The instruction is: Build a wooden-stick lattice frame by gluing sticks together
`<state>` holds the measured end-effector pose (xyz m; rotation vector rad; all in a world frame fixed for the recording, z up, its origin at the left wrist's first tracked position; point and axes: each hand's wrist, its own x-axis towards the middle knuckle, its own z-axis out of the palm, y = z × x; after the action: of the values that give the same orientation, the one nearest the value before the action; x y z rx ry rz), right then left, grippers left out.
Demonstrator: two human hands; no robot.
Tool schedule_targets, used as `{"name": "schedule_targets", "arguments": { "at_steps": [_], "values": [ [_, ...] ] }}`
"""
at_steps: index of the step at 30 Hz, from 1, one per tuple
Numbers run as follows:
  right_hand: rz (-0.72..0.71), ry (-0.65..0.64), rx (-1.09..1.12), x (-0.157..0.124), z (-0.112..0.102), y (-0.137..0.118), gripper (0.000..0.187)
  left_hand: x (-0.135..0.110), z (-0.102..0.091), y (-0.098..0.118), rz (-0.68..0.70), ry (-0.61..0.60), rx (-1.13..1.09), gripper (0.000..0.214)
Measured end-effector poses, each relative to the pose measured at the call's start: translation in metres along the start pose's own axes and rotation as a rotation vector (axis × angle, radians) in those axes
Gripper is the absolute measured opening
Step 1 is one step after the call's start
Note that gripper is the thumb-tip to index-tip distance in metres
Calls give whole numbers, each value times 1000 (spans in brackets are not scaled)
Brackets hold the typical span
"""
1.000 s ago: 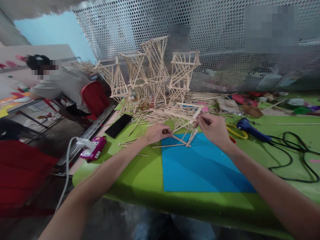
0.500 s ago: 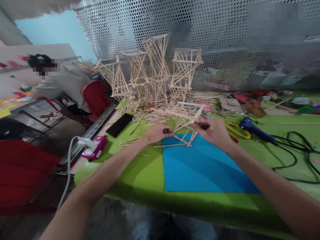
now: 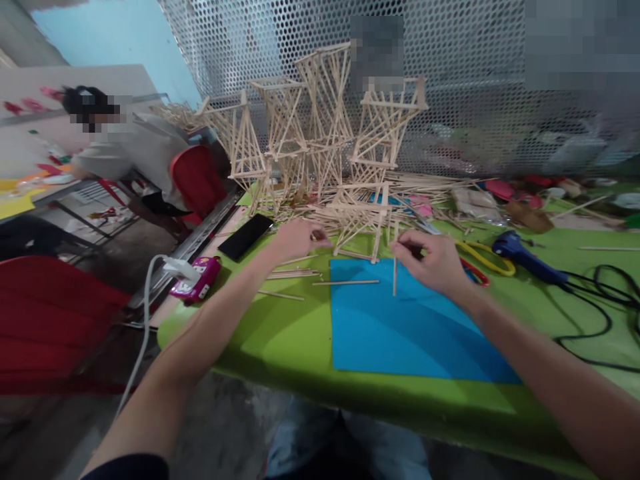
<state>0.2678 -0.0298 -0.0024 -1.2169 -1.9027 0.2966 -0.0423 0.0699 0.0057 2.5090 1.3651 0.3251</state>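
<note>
My right hand [image 3: 427,261] is pinched on a thin wooden stick [image 3: 395,277], which points down over the blue sheet [image 3: 400,333]. My left hand [image 3: 300,240] hovers left of a small stick frame [image 3: 363,208]; its fingers are curved and apart, with nothing seen in them. The small frame now sits at the sheet's back edge, its base corner [image 3: 374,259] facing me. One loose stick [image 3: 346,283] lies across the sheet's left edge, and several more sticks [image 3: 293,274] lie on the green cover near my left wrist.
Tall stick towers [image 3: 325,113] stand at the back over a heap of sticks. A black phone [image 3: 246,237] and a purple power socket [image 3: 197,280] are at left. Yellow-handled scissors [image 3: 487,259] and a blue glue gun [image 3: 525,257] lie right. A person [image 3: 135,150] sits beyond.
The small frame has left my hands and moved back to the sheet's far edge. My left hand has drawn away from it; my right hand holds a stick pointing down. The view has shifted slightly.
</note>
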Motion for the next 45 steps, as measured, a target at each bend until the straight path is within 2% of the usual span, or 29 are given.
{"name": "schedule_targets", "arguments": {
  "at_steps": [2, 4, 6, 8, 11, 13, 15, 17, 21, 23, 26, 30, 34, 38, 40, 42, 45],
  "values": [
    [56, -32, 165, -1, 8, -7, 29, -10, -25, -14, -13, -56, 26, 38],
    [124, -77, 399, -3, 18, -13, 28, -21, -43, -25, -23, -256, 12, 32],
    [178, -167, 582, -5, 28, -17, 29, -29, -50, -28, -36, -482, 12, 25],
    [208, -297, 616, -7, 37, -19, 29, -35, -48, -24, -71, -580, 60, 20],
    [229, -449, 532, -9, 46, -19, 30, -38, -41, -10, -124, -565, 180, 14],
    [223, -490, 472, -10, 49, -19, 28, -38, -40, -5, -119, -546, 191, 16],
    [197, -499, 429, -11, 50, -19, 25, -36, -41, -7, -139, -471, 186, 24],
    [167, -461, 433, -11, 49, -18, 23, -34, -42, -16, -186, -396, 206, 30],
    [186, -245, 581, -8, 44, -12, 25, -26, -40, -39, -143, -495, 170, 22],
    [184, -167, 633, -7, 41, -8, 25, -24, -42, -43, -113, -493, 145, 17],
    [167, -134, 581, -4, 34, -10, 26, -27, -52, -30, -32, -401, 44, 19],
    [181, -119, 452, -4, 25, -23, 34, -39, -57, 13, 174, -365, -369, 28],
    [185, -109, 351, -3, 19, -26, 30, -46, -36, 51, 273, -305, -669, 26],
    [134, 73, 211, 0, 12, -15, 30, -41, -5, 67, 274, -176, -639, 25],
    [148, 24, 298, 2, 9, -11, 33, -35, 9, 71, 265, -113, -610, 24],
    [171, -70, 473, 2, 8, -7, 33, -30, 21, 74, 253, -73, -616, 25],
    [168, -126, 709, 3, 12, -2, 29, -25, 35, 77, 223, -7, -658, 30]
  ]
}}
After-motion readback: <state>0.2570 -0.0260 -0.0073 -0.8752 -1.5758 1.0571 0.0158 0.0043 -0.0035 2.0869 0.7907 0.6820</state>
